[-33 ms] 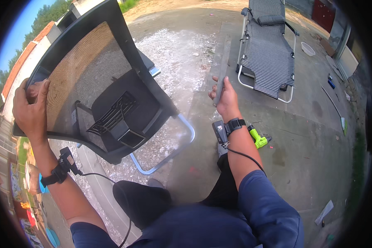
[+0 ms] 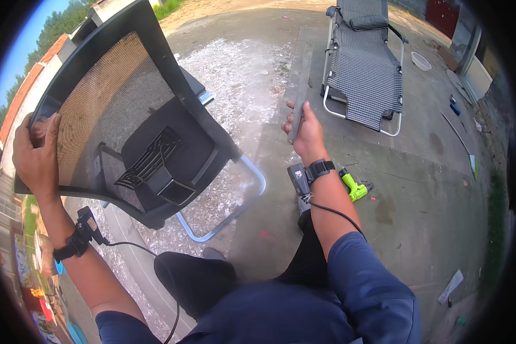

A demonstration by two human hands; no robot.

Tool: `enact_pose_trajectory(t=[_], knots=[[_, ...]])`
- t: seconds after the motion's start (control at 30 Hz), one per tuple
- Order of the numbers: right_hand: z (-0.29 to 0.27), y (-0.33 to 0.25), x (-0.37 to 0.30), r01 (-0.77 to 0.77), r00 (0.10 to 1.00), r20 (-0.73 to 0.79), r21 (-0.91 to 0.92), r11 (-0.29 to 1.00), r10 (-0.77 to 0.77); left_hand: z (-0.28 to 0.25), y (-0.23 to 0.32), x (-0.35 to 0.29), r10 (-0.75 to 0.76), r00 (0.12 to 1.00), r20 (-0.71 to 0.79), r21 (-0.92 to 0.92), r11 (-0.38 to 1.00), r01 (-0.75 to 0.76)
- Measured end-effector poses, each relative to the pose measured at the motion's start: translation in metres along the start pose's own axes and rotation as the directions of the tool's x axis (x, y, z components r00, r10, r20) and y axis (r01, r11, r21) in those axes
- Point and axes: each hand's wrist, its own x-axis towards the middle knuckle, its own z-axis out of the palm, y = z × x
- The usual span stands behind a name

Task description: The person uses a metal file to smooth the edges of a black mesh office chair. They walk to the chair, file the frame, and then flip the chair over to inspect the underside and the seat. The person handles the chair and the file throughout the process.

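A black office chair with a mesh backrest (image 2: pixel 106 86) leans at my left, its dark seat (image 2: pixel 155 129) seen partly through the mesh. Its bent silver metal leg frame (image 2: pixel 257 200) reaches the ground. My left hand (image 2: pixel 37 157) is closed round the backrest's outer edge, thumb on the mesh side. My right hand (image 2: pixel 309 135) is raised to the right of the chair, apart from it. The fingers there wrap round a long, flat grey strip (image 2: pixel 301 86) that points away from me; its material is hard to make out.
A bright green cordless drill (image 2: pixel 356 188) lies on the concrete beside my right forearm. Farther off stands a grey woven folding lounger (image 2: pixel 364 80). A white basin (image 2: pixel 421 61) and a long-handled tool (image 2: pixel 460 137) are at the right. White rubble (image 2: pixel 235 74) covers the ground behind the chair.
The whole view has shifted slightly, so the chair, lounger and both hands appear a little farther left. Both hands keep their grips.
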Motion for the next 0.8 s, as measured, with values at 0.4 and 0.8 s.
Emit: enact_pose_trajectory(t=[0.4,0.8], knots=[[-0.010,-0.028,-0.015,0.101,0.995,0.004,0.004,0.995,-0.101,0.038,-0.013,0.014,0.010,0.997,0.072,0.033,0.999,-0.013],[-0.082,-0.105,-0.044,0.206,0.970,-0.085,-0.226,0.952,-0.230,0.053,-0.050,0.023,-0.023,0.962,0.273,0.042,0.999,0.011]])
